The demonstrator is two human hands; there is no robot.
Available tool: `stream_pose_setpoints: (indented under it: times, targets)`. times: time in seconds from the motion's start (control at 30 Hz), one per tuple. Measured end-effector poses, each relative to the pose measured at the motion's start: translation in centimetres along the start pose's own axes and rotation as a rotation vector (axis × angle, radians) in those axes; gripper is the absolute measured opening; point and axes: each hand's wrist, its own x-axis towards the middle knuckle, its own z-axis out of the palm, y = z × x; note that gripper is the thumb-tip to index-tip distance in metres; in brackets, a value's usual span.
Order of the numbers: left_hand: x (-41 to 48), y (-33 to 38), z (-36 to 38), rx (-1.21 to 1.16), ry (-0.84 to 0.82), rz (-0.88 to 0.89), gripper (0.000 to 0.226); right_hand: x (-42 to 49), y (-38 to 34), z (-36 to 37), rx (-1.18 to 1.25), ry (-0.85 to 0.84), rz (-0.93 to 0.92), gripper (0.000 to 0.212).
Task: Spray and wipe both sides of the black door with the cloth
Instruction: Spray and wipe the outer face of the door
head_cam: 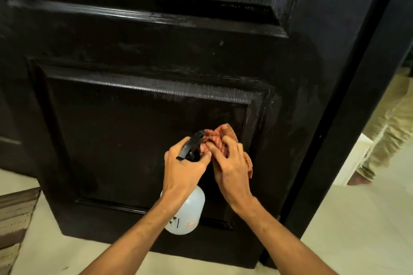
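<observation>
A: Head view, hands first?
B: Left hand (185, 169) reaches fwd, fingers curled round the neck of the spray bottle (186, 212), thumb by the black trigger head. Bottle hangs below the wrist, white body tilted, in front of the black door (134, 51)'s lower panel.
A: Right?
B: Right hand (232, 163) just beside it, fingers bent and clamped on the cloth (223, 138), a bunched reddish checked rag held at the panel's right edge; can't tell if it touches the wood.
A: Hard to see?
B: Bottle neck hidden under the left hand, label too small to read. Door's top cut off. At right, thru the gap, only a person's trouser leg (388, 131) and a bare foot on the pale floor (357, 230). Bottom left, edge of a striped mat (13, 219), cut off
</observation>
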Motion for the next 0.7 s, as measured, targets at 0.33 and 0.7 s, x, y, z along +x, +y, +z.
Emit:
stream_pose_setpoints:
  times: [0.33,0.7]
  targets:
    - [1.9,3.1,-0.2,-0.031,0.022,0.044,0.03,7.7,1.0,-2.9,-0.151,0.255,0.054,0.039]
    - [1.6,3.1,-0.6,-0.083,-0.028,0.028,0.022,9.6,1.3,-5.0,-0.08,0.372,0.219,0.038]
